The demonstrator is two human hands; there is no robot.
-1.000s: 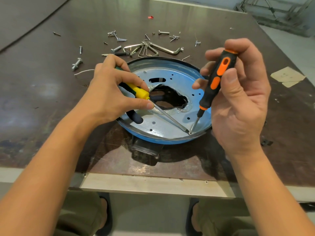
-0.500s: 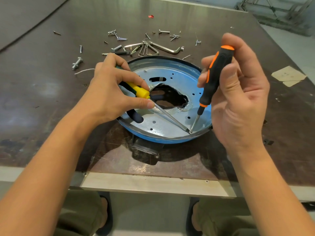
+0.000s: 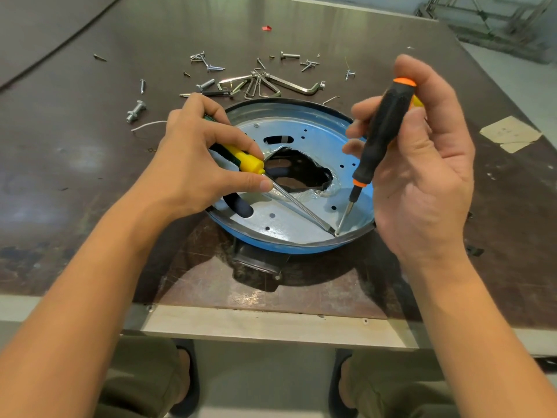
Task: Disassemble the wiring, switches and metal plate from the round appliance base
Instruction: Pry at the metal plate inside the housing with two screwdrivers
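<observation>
The round blue appliance base (image 3: 280, 244) lies on the table with its silvery metal plate (image 3: 301, 220) facing up; a ragged hole gapes at the plate's middle. My left hand (image 3: 196, 164) grips a yellow-handled screwdriver (image 3: 247, 162), whose long shaft slants down to the plate's near right edge. My right hand (image 3: 422, 164) holds a black and orange screwdriver (image 3: 381, 134) nearly upright between its fingers and thumb. Both tips meet at one spot by the rim (image 3: 336, 234). A dark rounded handle end (image 3: 242, 208) pokes out under my left hand.
Loose screws and bolts (image 3: 136, 110) lie scattered behind the base, beside a bunch of hex keys (image 3: 265, 84). A strip of tan tape (image 3: 509, 134) sticks to the table at the right. The table's front edge (image 3: 271, 327) runs just below the base.
My right hand has rolled the black and orange screwdriver between its fingers, so the handle's orange inlay has turned out of sight. My left hand and its screwdriver have stayed put.
</observation>
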